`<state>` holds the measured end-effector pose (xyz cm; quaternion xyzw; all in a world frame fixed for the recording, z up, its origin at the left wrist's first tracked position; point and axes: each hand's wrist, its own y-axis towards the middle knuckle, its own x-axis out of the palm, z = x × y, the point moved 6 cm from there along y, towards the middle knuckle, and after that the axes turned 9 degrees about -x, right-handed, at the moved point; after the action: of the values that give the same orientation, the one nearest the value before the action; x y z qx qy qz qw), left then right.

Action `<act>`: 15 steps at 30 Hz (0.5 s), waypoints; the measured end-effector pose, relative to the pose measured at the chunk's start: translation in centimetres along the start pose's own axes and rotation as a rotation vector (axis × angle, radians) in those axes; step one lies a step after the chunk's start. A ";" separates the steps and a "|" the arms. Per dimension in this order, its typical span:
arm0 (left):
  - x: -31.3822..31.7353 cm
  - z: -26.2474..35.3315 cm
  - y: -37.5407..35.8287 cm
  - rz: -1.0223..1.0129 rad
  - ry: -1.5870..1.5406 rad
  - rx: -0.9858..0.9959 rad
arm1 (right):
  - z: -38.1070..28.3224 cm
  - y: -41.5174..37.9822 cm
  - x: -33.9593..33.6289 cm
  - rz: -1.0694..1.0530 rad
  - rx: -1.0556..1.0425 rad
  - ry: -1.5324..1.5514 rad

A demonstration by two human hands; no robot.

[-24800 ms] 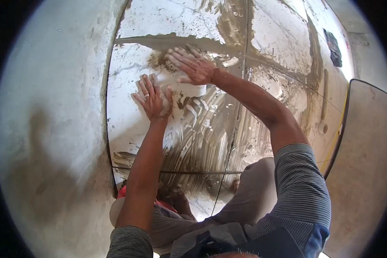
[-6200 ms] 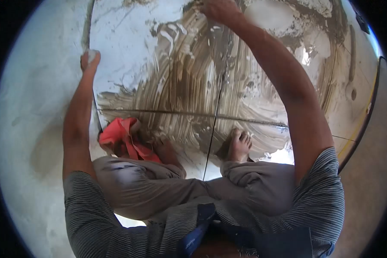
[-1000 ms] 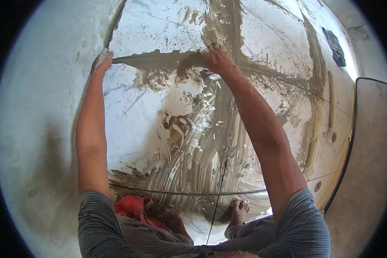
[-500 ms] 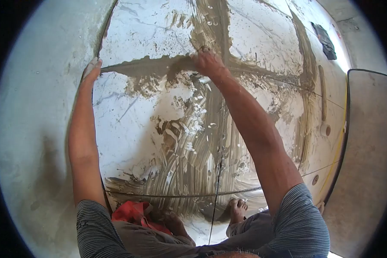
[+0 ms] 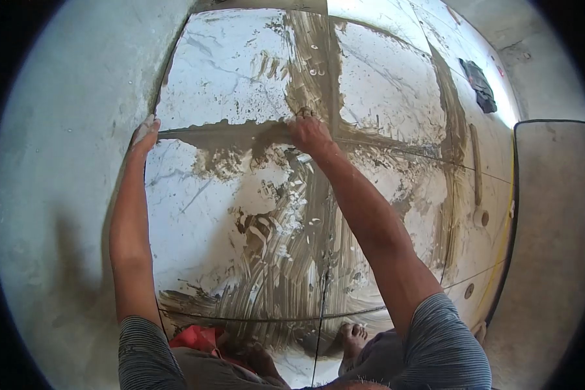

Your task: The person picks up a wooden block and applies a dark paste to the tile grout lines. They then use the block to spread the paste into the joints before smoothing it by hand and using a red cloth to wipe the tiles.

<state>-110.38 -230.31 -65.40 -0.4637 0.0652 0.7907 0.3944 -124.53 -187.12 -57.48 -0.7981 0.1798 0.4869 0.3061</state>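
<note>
I squat on glossy marble floor tiles [image 5: 221,71] smeared with grey-brown grout [image 5: 286,253]. My right hand [image 5: 309,133] reaches far forward, its fingers bent and pressed into the wet grout band [image 5: 227,135] along a cross joint; anything under the fingers is hidden. My left hand [image 5: 144,133] rests flat at the left edge of the tiles, where that grout band ends against bare concrete [image 5: 58,195]. Its fingertips are coated pale and nothing shows in it.
A red cloth [image 5: 198,338] lies by my knees, beside my bare foot [image 5: 351,338]. Far right lie a dark rag [image 5: 480,84], a long thin stick [image 5: 476,166] and a small round object [image 5: 481,218]. A grey slab [image 5: 552,247] borders the tiles on the right.
My view has tilted forward, showing more of the far tiles. My right hand stays on the grout joint, shifted slightly; my left hand stays braced at the tile edge.
</note>
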 end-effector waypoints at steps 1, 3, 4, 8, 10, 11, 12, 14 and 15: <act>0.0 -0.2 0.3 0.004 -0.034 0.004 | 0.9 0.6 1.3 0.087 -0.021 -0.032; -0.2 0.1 0.0 -0.008 -0.028 -0.027 | 1.1 1.3 1.3 0.185 -0.049 -0.070; -0.3 0.3 -0.1 -0.028 -0.018 -0.062 | 0.8 1.3 1.1 0.194 -0.070 -0.114; 0.1 -0.2 0.5 -0.017 -0.003 0.053 | 1.7 1.8 3.3 0.098 -0.171 -0.199; -0.9 1.7 -0.7 -0.003 0.132 0.049 | 2.0 1.7 2.7 0.399 -0.054 -0.125; -1.1 2.3 -1.7 -0.037 0.027 0.017 | 1.7 1.7 2.9 0.292 -0.118 -0.166; -1.0 2.2 -2.5 -0.072 -0.077 -0.016 | 1.2 1.3 3.4 0.185 -0.181 -0.204; -0.8 1.3 -0.5 -0.063 -0.138 -0.005 | 2.3 1.9 4.5 0.383 -0.244 -0.302; -1.0 1.5 0.1 -0.031 0.007 0.040 | 2.2 2.0 4.2 0.574 -0.306 -0.392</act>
<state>-111.22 -230.28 -63.77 -0.4594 0.0751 0.7815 0.4155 -125.24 -187.11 -62.63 -0.6436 0.2592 0.7174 0.0630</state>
